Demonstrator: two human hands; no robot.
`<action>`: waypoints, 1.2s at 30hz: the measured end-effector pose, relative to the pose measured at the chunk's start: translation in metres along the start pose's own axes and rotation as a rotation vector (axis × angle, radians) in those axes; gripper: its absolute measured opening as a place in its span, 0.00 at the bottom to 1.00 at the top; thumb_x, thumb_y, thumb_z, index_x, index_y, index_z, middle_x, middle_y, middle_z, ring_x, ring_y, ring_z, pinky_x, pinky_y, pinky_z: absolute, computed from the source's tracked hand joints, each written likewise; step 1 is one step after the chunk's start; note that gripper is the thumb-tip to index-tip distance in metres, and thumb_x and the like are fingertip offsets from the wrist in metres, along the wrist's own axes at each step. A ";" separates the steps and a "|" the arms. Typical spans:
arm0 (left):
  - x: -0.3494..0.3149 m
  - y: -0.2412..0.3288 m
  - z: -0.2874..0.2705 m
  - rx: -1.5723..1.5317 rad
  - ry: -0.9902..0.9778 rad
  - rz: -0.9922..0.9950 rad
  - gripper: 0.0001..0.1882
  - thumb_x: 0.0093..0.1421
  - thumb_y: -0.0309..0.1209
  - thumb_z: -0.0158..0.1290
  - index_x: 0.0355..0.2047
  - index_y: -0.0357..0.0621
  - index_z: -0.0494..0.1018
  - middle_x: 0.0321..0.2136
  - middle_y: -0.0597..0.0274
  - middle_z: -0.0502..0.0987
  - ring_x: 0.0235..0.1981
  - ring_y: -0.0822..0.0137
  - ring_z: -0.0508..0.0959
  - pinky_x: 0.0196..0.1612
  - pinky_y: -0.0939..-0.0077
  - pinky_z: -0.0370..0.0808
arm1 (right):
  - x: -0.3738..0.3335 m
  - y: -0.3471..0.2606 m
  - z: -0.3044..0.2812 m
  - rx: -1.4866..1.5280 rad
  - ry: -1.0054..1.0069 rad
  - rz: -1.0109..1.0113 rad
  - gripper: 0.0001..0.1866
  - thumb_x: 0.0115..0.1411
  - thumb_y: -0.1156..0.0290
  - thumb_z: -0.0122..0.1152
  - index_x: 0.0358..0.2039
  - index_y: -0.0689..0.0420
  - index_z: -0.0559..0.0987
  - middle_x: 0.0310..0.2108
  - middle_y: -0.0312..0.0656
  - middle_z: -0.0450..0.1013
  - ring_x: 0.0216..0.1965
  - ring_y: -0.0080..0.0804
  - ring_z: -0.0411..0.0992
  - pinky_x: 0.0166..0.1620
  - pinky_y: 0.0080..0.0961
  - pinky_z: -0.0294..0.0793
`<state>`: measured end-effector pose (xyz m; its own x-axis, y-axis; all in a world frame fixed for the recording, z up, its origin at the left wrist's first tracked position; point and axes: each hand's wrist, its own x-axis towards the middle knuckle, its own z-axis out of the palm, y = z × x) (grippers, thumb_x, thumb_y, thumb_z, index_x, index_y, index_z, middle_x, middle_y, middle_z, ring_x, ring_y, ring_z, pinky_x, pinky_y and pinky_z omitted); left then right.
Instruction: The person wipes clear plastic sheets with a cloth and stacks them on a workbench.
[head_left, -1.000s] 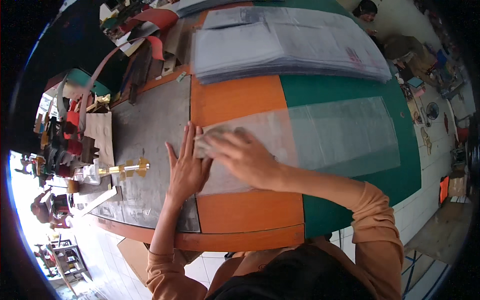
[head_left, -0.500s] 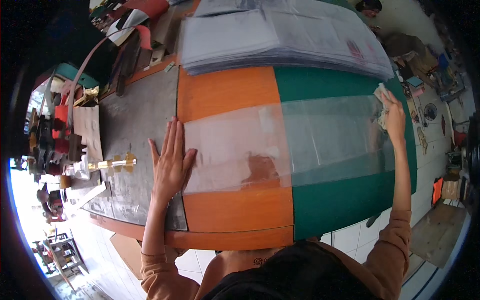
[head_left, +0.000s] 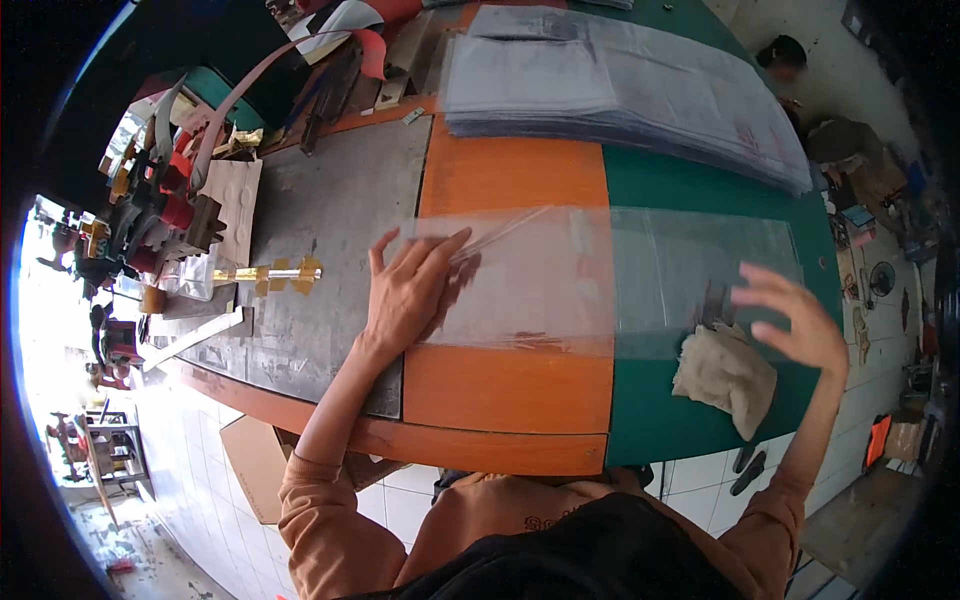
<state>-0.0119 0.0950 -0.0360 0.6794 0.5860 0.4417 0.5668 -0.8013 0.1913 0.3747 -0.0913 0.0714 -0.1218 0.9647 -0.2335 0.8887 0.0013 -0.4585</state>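
A long clear plastic sheet (head_left: pixel 520 290) lies across the orange and green parts of the table. My left hand (head_left: pixel 408 295) is at the sheet's left end, its fingers bent on the plastic, and a raised crease runs from the fingertips toward the far edge. The thumb is mostly hidden, but the fingers seem closed on the sheet. A crumpled beige cloth (head_left: pixel 728 378) rests at the near edge of the sheet, on the green surface. Just right of the cloth, my right hand (head_left: pixel 797 318) is raised with fingers apart, holding nothing.
Beyond the sheet sits a thick stack of clear plastic sheets (head_left: pixel 620 95). A dark grey plate (head_left: pixel 320 210) covers the table's left part, with a gold-taped metal strip (head_left: pixel 285 274) on it. Machinery (head_left: pixel 170 215) stands at the left edge. Another person (head_left: pixel 783 58) is at the far right.
My right hand has let go of the cloth, which now lies nearer to me. My left hand has gone from lying flat beside the sheet to bent fingers on its end, creasing it.
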 end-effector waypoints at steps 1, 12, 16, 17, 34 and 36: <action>0.005 0.001 -0.001 0.044 0.048 0.044 0.20 0.49 0.28 0.54 0.45 0.50 0.67 0.31 0.63 0.71 0.33 0.67 0.73 0.53 0.55 0.56 | 0.005 0.006 0.007 -0.111 0.116 0.071 0.28 0.45 0.79 0.55 0.51 0.49 0.69 0.58 0.44 0.55 0.57 0.44 0.56 0.55 0.37 0.60; -0.022 0.022 -0.022 -0.270 0.379 0.763 0.08 0.41 0.20 0.52 0.19 0.47 0.65 0.22 0.64 0.67 0.32 0.66 0.70 0.42 0.52 0.66 | 0.041 0.066 -0.003 -0.277 0.355 0.202 0.32 0.42 0.77 0.64 0.50 0.44 0.68 0.61 0.36 0.51 0.61 0.43 0.47 0.61 0.43 0.47; -0.027 0.028 -0.048 -0.279 0.497 0.701 0.12 0.40 0.21 0.51 0.13 0.52 0.60 0.24 0.71 0.67 0.29 0.71 0.72 0.42 0.57 0.65 | 0.010 0.079 -0.036 -0.217 0.248 0.208 0.16 0.47 0.76 0.59 0.39 0.51 0.76 0.49 0.37 0.67 0.56 0.38 0.58 0.60 0.38 0.49; -0.030 0.027 -0.056 -0.280 0.495 0.642 0.14 0.39 0.21 0.51 0.11 0.54 0.58 0.27 0.73 0.67 0.29 0.72 0.73 0.42 0.58 0.65 | 0.005 0.076 -0.045 -0.160 0.206 0.195 0.14 0.49 0.75 0.58 0.39 0.52 0.76 0.47 0.37 0.69 0.55 0.37 0.60 0.59 0.38 0.50; -0.104 0.083 -0.042 -0.146 -0.184 -0.241 0.24 0.48 0.31 0.54 0.47 0.41 0.67 0.48 0.57 0.69 0.51 0.60 0.68 0.53 0.63 0.65 | -0.040 -0.025 0.130 -0.396 0.497 0.244 0.28 0.52 0.58 0.55 0.54 0.49 0.64 0.58 0.45 0.55 0.59 0.49 0.51 0.55 0.52 0.53; -0.111 0.080 -0.046 -0.181 -0.273 -0.202 0.32 0.48 0.43 0.55 0.51 0.40 0.63 0.53 0.50 0.62 0.55 0.55 0.62 0.55 0.61 0.61 | -0.049 -0.005 0.137 -0.321 0.564 0.264 0.27 0.52 0.61 0.57 0.53 0.52 0.66 0.53 0.44 0.61 0.55 0.48 0.58 0.51 0.45 0.60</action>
<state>-0.0628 -0.0397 -0.0295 0.6752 0.7252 0.1346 0.6270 -0.6605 0.4131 0.3161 -0.1745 -0.0321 0.2868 0.9327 0.2185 0.9542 -0.2579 -0.1514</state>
